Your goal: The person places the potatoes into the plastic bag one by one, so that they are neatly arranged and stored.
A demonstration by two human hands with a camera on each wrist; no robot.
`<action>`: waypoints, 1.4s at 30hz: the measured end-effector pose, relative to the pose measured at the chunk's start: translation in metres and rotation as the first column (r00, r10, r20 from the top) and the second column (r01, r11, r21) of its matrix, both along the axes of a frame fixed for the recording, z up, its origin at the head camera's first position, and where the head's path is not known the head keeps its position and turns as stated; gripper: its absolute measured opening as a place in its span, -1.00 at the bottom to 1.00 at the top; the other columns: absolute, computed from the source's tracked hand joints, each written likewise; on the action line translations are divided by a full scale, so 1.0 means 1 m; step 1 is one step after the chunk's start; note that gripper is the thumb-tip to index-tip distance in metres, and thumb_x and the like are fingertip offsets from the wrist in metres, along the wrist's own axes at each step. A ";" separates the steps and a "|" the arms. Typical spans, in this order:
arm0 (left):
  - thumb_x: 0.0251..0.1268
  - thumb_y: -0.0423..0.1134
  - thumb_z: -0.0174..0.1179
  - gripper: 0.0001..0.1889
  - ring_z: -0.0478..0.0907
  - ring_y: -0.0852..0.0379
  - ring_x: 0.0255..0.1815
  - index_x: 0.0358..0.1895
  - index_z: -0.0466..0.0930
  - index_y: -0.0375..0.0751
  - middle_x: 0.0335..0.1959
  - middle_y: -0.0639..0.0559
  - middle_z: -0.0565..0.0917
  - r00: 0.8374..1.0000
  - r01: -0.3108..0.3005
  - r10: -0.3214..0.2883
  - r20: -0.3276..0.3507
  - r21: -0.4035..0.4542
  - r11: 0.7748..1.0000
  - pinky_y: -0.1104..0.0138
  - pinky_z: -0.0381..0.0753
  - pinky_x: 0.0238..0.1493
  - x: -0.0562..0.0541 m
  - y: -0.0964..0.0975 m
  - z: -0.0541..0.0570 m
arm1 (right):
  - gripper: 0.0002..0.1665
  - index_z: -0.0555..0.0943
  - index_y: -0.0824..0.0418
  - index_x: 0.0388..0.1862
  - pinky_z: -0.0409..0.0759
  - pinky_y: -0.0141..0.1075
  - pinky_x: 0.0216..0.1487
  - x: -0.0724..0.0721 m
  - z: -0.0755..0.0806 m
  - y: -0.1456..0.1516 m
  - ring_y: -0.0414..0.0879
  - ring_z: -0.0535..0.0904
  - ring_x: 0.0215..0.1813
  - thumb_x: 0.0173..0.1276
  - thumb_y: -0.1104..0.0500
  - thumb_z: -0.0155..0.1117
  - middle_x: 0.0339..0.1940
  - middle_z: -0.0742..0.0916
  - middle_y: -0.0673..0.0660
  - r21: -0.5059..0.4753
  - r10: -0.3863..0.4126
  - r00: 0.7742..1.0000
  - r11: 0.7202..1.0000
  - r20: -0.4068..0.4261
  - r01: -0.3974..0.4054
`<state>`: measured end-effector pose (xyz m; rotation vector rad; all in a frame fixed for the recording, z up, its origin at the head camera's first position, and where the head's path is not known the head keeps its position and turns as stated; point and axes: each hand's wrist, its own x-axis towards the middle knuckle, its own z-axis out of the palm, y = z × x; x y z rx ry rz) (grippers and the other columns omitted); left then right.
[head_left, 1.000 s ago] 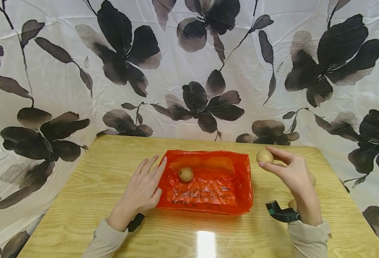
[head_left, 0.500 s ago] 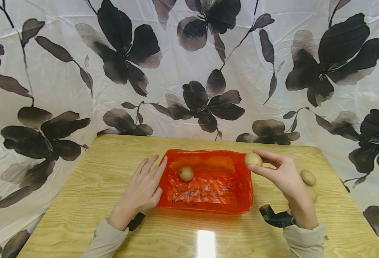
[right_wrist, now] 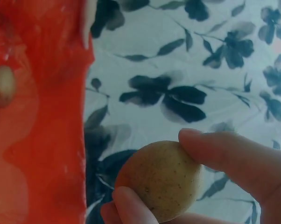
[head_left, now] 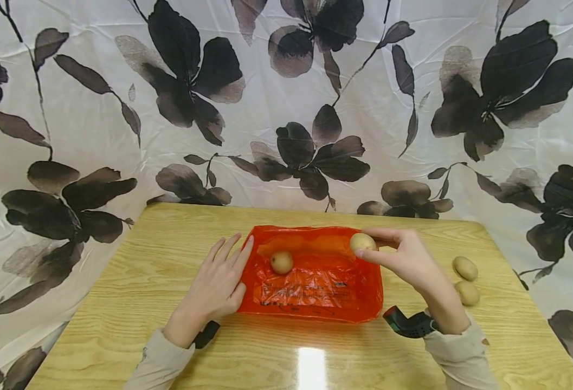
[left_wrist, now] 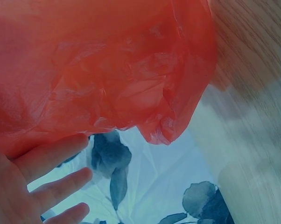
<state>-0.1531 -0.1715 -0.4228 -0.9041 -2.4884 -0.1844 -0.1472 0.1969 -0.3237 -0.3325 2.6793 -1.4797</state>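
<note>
My right hand (head_left: 405,257) pinches a potato (right_wrist: 161,179) between thumb and fingertips, over the right end of a red plastic bag (head_left: 310,317) that is spread wide like a tray. One potato (head_left: 282,262) lies inside the bag, left of its middle. With fingers straight and spread, my left hand (head_left: 213,287) rests against the bag's left side. In the left wrist view, its index fingertip sits right at the edge of the red plastic (left_wrist: 112,84).
Two more potatoes, one farther back (head_left: 465,268) and one nearer (head_left: 468,293), lie on the wooden table (head_left: 266,357) right of the bag. A floral cloth (head_left: 247,108) hangs behind the table. Each wrist wears a black camera mount (head_left: 410,324).
My right hand has carried the potato leftward, from beside the bag to over its right end. The potatoes on the right came into view from behind the arm. My left hand stays put.
</note>
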 end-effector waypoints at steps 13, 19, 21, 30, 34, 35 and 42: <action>0.03 -0.25 -0.13 -0.23 0.24 -0.26 0.44 0.44 0.24 -0.45 0.21 -0.25 0.58 1.000 -0.005 0.005 0.006 -0.002 1.000 -0.10 0.13 0.43 0.000 0.000 -0.001 | -0.43 0.65 0.42 0.09 0.62 -0.24 -0.09 -0.022 0.004 -0.032 -0.04 0.70 -0.13 0.19 0.09 0.42 -0.11 0.77 0.20 0.084 0.143 0.989 0.986 0.036 -0.145; 0.03 -0.24 -0.12 -0.23 0.25 -0.26 0.43 0.44 0.24 -0.45 0.20 -0.24 0.59 1.000 -0.003 0.003 0.008 0.003 1.000 -0.10 0.13 0.43 0.000 0.000 -0.001 | -0.66 0.74 0.31 -0.15 0.55 -0.29 -0.31 -0.029 0.000 -0.052 -0.15 0.59 -0.38 0.17 0.11 0.42 -0.43 0.72 0.02 0.149 0.186 0.981 0.970 0.063 -0.193; 0.03 -0.24 -0.12 -0.23 0.26 -0.26 0.43 0.44 0.23 -0.45 0.19 -0.24 0.60 1.000 -0.004 0.004 0.008 0.001 1.000 -0.10 0.14 0.43 0.000 0.000 0.000 | -0.70 0.74 0.30 -0.19 0.51 -0.29 -0.35 -0.032 -0.002 -0.059 -0.15 0.55 -0.42 0.16 0.12 0.42 -0.48 0.70 -0.01 0.184 0.201 0.977 0.960 0.071 -0.211; 0.04 -0.24 -0.12 -0.23 0.24 -0.24 0.44 0.44 0.23 -0.45 0.20 -0.24 0.59 1.000 -0.009 0.009 0.005 -0.007 1.000 -0.10 0.15 0.42 0.001 0.000 0.000 | -0.64 0.45 0.12 -0.73 0.07 -0.36 -0.53 -0.044 -0.016 -0.086 -0.23 0.11 -0.64 0.14 0.19 0.41 -0.73 0.26 -0.11 0.270 0.279 0.956 0.917 0.089 -0.293; 0.03 -0.24 -0.13 -0.23 0.26 -0.25 0.43 0.44 0.23 -0.46 0.16 -0.24 0.61 1.000 -0.007 0.007 -0.004 -0.006 1.000 -0.10 0.15 0.42 0.001 0.000 0.000 | -0.51 0.31 0.04 -0.81 0.00 -0.37 -0.54 -0.050 -0.024 -0.095 -0.24 0.04 -0.64 0.09 0.15 0.44 -0.74 0.18 -0.12 0.314 0.271 0.957 0.904 0.105 -0.291; 0.02 -0.24 -0.13 -0.23 0.26 -0.25 0.43 0.44 0.24 -0.46 0.15 -0.24 0.62 1.000 -0.006 0.006 -0.007 -0.006 1.000 -0.10 0.15 0.42 0.000 0.000 0.000 | -0.50 0.31 0.04 -0.81 0.00 -0.37 -0.54 -0.052 -0.026 -0.097 -0.24 0.04 -0.63 0.07 0.14 0.45 -0.74 0.19 -0.13 0.326 0.266 0.958 0.900 0.111 -0.288; 0.02 -0.24 -0.11 -0.23 0.27 -0.25 0.42 0.43 0.24 -0.47 0.13 -0.24 0.63 1.000 -0.004 0.004 -0.010 -0.013 1.000 -0.08 0.13 0.44 0.001 -0.001 0.001 | -0.47 0.30 0.06 -0.80 0.04 -0.36 -0.52 -0.062 -0.041 -0.106 -0.21 0.08 -0.61 0.03 0.16 0.51 -0.74 0.19 -0.10 0.369 0.214 0.963 0.892 0.166 -0.262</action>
